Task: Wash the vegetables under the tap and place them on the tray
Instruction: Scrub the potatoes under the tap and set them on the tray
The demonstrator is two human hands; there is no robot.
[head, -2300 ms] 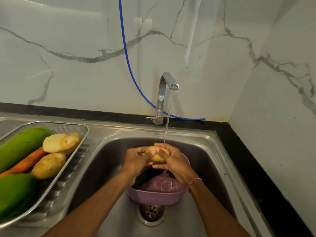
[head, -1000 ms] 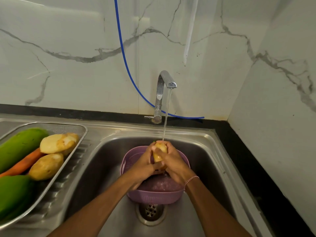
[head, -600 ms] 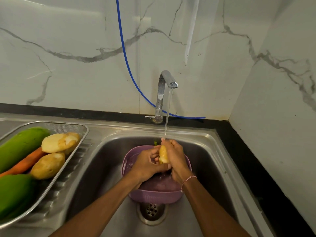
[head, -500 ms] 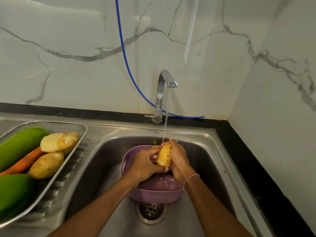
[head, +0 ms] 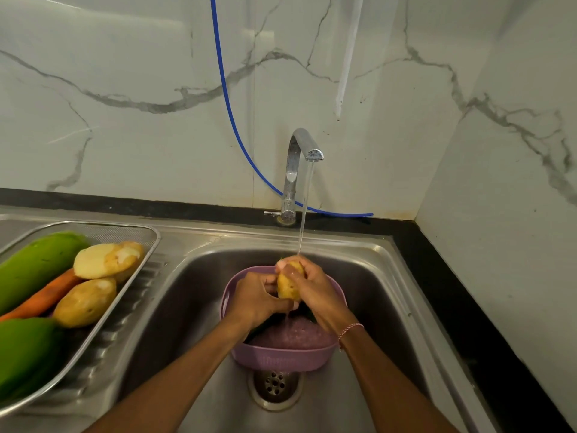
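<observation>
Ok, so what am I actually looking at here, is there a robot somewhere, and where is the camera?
No robot: the grip here is just a person's two bare hands. The single camera is worn on their head, looking forward and down. The left hand and right hand both hold a potato under the running tap, above a purple colander that sits in the steel sink. Something dark green lies in the colander, mostly hidden. To the left, a metal tray holds two more potatoes, a carrot and two large green vegetables.
</observation>
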